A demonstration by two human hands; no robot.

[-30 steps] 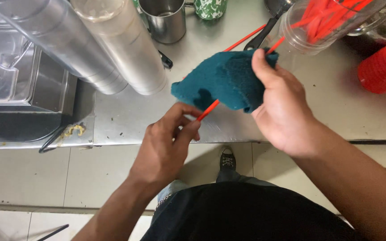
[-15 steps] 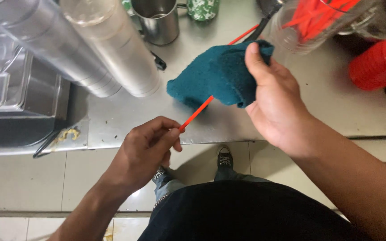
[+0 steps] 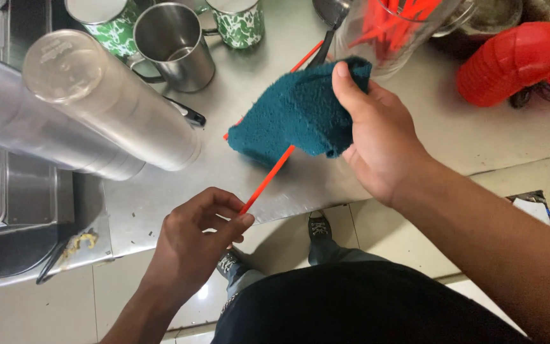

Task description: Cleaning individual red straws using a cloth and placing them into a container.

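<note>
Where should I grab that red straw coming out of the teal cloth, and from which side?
Best at the bare near end of the red straw, coming from below toward the counter edge, where the left hand already pinches it. The rest runs up under the teal cloth held by the right hand, so only that lower stretch is free.

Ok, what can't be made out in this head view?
- Middle of the red straw: wrapped in the teal cloth held by the right hand.
- Straw's near tip: inside the left hand grip.
- Glass jar of red straws: cut off by the top edge.
- Sink: cut off at the left edge.
</note>
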